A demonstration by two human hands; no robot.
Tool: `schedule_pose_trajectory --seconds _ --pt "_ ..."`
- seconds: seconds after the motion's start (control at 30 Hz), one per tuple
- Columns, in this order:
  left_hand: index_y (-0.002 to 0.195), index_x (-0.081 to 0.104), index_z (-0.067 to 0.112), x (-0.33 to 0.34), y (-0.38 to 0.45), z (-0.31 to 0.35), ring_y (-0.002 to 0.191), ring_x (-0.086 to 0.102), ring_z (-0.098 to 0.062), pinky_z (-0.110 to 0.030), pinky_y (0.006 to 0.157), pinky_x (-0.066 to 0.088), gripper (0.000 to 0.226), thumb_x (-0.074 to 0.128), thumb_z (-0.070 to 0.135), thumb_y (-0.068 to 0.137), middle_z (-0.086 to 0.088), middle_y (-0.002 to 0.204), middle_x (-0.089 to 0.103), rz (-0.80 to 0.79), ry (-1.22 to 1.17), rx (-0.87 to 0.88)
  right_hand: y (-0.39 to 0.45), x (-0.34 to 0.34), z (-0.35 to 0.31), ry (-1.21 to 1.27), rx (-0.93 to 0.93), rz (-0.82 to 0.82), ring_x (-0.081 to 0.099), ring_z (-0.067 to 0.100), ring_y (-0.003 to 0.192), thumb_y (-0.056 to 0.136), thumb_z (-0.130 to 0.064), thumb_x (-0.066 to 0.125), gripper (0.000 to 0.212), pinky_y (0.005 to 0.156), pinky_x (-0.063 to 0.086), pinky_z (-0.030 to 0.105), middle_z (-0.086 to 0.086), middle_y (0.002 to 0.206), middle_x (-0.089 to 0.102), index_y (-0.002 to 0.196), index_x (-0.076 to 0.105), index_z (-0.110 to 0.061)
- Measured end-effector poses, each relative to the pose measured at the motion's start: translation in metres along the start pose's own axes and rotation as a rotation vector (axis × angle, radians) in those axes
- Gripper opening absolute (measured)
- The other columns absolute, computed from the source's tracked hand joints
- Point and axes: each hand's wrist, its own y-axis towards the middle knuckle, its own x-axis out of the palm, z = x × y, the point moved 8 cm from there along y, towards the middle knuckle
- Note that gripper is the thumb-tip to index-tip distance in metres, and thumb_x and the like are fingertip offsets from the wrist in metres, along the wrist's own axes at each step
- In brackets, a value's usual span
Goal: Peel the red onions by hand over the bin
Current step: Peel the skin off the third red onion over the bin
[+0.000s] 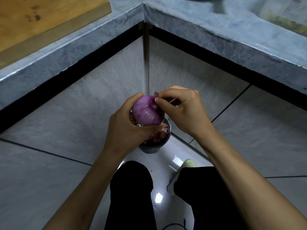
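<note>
I am cradling a red onion in my left hand, fingers curled around it, directly above the bin. My right hand is pinching a scrap of skin at the onion's upper right end, nearest that hand.

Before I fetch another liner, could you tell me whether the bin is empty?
Not empty: the small dark round bin beneath the hands holds reddish onion skins.

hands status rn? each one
Left hand: grips the red onion above the bin.
Right hand: pinches a skin flap at the onion's top.
</note>
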Motion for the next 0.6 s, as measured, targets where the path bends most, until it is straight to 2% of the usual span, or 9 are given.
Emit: schedule_pose_trajectory --seconds 0.07,0.13,0.17,0.23,0.27,0.33,0.4,0.47,0.6 --pt "0.141 0.054 0.03 0.002 0.002 -0.002 0.11 0.069 -0.008 -0.033 0.09 0.06 0.102 0.089 0.055 0.048 0.014 0.125 0.069 -0.063 -0.002 -0.016 0.0 -0.001 0.004 0.04 0.042 -0.006 0.064 0.009 0.07 0.087 -0.016 0.069 0.011 0.064 0.053 0.028 -0.003 0.079 0.068 0.083 0.077 -0.01" --pt "0.138 0.056 0.03 0.004 0.005 0.002 0.112 0.066 -0.001 -0.021 0.088 0.056 0.094 0.085 0.056 0.053 0.017 0.125 0.066 -0.13 -0.055 -0.041 -0.002 -0.003 0.006 0.024 0.057 -0.011 0.063 0.006 0.069 0.087 -0.016 0.068 0.012 0.064 0.05 0.023 -0.005 0.077 0.067 0.082 0.077 -0.009" --pt "0.136 0.057 0.033 0.002 0.006 0.006 0.116 0.063 0.002 -0.018 0.09 0.054 0.085 0.084 0.057 0.059 0.019 0.126 0.064 -0.134 -0.058 -0.038 -0.003 -0.003 0.007 0.008 0.057 -0.014 0.062 0.004 0.067 0.087 -0.016 0.068 0.013 0.063 0.048 0.021 -0.005 0.076 0.066 0.082 0.077 -0.009" --pt "0.126 0.061 0.041 -0.008 0.011 0.021 0.121 0.058 0.001 -0.024 0.1 0.051 0.053 0.082 0.05 0.078 0.019 0.128 0.063 -0.053 0.012 0.052 -0.007 -0.002 0.006 -0.007 0.054 -0.018 0.061 0.005 0.066 0.087 -0.016 0.068 0.013 0.062 0.046 0.018 -0.004 0.074 0.067 0.081 0.077 -0.008" --pt "0.12 0.064 0.043 -0.013 0.013 0.031 0.119 0.059 -0.001 -0.027 0.1 0.052 0.038 0.078 0.043 0.085 0.019 0.124 0.064 -0.002 0.064 0.125 -0.008 -0.002 0.005 -0.011 0.046 -0.016 0.061 0.006 0.067 0.087 -0.016 0.068 0.014 0.061 0.046 0.019 -0.002 0.074 0.068 0.081 0.078 -0.008" --pt "0.109 0.071 0.038 -0.014 0.016 0.052 0.101 0.066 -0.005 -0.026 0.089 0.057 0.022 0.074 0.034 0.087 0.018 0.108 0.067 0.056 0.164 0.281 -0.01 0.0 0.001 -0.036 0.013 -0.018 0.061 0.009 0.068 0.087 -0.014 0.068 0.013 0.062 0.048 0.02 0.0 0.075 0.07 0.082 0.078 -0.007" --pt "0.1 0.078 0.026 -0.011 0.019 0.062 0.087 0.068 -0.004 -0.022 0.078 0.058 0.013 0.073 0.025 0.087 0.011 0.094 0.07 0.086 0.242 0.389 -0.01 0.002 -0.004 -0.06 -0.016 -0.021 0.061 0.01 0.068 0.087 -0.013 0.068 0.012 0.062 0.049 0.02 0.001 0.075 0.07 0.083 0.078 -0.007" --pt "0.09 0.08 0.018 -0.01 0.021 0.064 0.081 0.067 -0.002 -0.019 0.074 0.056 0.009 0.072 0.018 0.088 0.009 0.084 0.07 0.122 0.267 0.419 -0.01 0.003 -0.006 -0.063 -0.016 -0.011 0.06 0.008 0.067 0.086 -0.013 0.069 0.01 0.062 0.047 0.015 0.0 0.075 0.07 0.083 0.078 -0.009" --pt "0.082 0.069 0.022 -0.006 0.021 0.051 0.079 0.067 -0.004 -0.017 0.072 0.054 0.011 0.063 0.016 0.089 0.015 0.081 0.067 0.155 0.209 0.308 -0.009 0.004 -0.008 -0.079 -0.006 0.011 0.059 0.004 0.064 0.085 -0.014 0.07 0.009 0.062 0.046 0.011 -0.001 0.074 0.07 0.082 0.079 -0.012"
